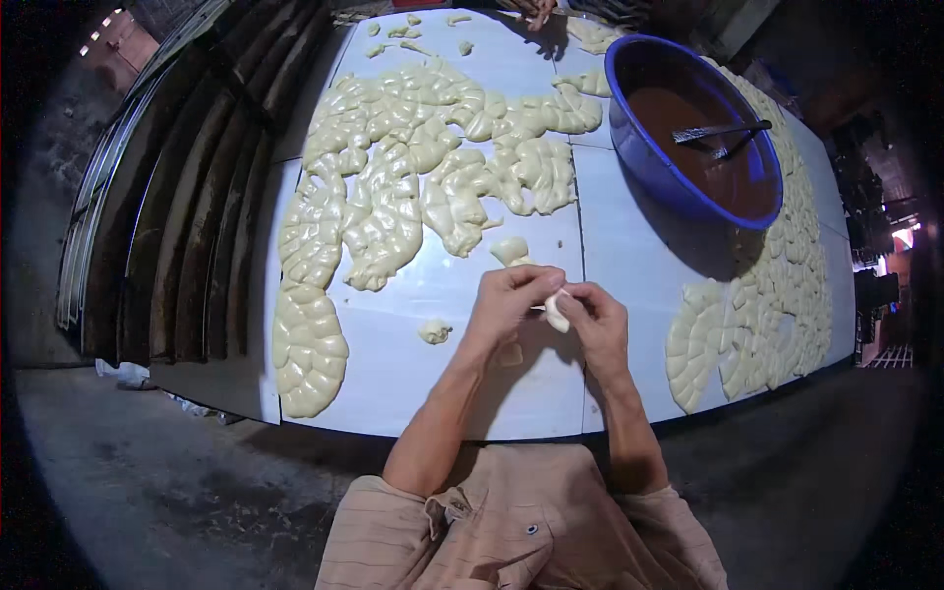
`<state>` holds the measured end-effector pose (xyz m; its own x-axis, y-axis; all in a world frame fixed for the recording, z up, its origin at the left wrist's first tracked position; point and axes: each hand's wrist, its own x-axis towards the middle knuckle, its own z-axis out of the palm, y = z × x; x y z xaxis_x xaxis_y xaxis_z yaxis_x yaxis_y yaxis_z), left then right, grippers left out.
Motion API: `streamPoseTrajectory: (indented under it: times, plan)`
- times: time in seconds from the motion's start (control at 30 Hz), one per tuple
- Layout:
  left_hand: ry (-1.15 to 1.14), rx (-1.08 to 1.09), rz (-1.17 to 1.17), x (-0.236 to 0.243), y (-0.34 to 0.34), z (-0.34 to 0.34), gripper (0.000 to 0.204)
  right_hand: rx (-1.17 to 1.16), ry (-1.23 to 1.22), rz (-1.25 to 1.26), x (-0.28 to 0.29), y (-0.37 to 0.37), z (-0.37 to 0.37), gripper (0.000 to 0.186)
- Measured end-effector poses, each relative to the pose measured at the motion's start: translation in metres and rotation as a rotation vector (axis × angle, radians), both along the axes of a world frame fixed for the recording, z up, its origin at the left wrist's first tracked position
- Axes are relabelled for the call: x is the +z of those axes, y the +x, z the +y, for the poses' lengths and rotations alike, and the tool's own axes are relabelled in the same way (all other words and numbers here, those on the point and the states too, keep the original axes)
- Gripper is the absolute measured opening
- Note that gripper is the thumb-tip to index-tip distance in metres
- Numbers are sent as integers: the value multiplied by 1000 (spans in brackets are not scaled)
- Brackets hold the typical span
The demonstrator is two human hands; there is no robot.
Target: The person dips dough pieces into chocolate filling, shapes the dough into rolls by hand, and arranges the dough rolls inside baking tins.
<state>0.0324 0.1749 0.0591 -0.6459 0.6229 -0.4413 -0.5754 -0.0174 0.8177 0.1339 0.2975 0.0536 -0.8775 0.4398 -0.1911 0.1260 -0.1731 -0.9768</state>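
Both my hands are over the middle of the white tabletop. Between the fingertips of my left hand [511, 297] and my right hand [600, 323] is a small piece of pale dough [558, 314], pinched from both sides. Just beyond my left hand lies a loose lump of dough [510, 250]. A smaller dough scrap [434, 331] rests left of my left wrist. Left of centre, shiny pale dough pieces [383, 221] lie pressed together in curving rows.
A blue basin [629, 147] of brown liquid, with dark-handled utensils [723, 131] in it, stands at the far right. More dough rows [777, 324] lie beside it. Long dark trays [187, 216] are stacked at the left. Another person's hand [537, 12] shows at the far edge.
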Motion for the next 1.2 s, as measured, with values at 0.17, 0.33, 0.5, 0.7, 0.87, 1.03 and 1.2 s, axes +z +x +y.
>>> streamPoseTrajectory:
  times: [0.17,0.33,0.5,0.7,0.87,1.03,1.2]
  plan:
    - [54,29,77,0,0,-9,33,149,489,191,7,8,-3,37]
    - [127,-80,203,0,12,-16,33,126,639,384,-6,6,4,32]
    - [197,-26,177,-14,23,-11,24,-158,719,398,-20,3,-16,25]
    - [222,13,172,-12,49,-5,26,-314,825,378,-24,1,-8,15]
    - [-43,45,253,-14,44,-3,23,-308,428,156,-27,4,-11,20]
    - [101,61,121,-15,45,-22,31,107,753,248,6,29,-2,21]
    - [-396,-85,523,6,43,-47,46,279,555,60,5,39,5,18]
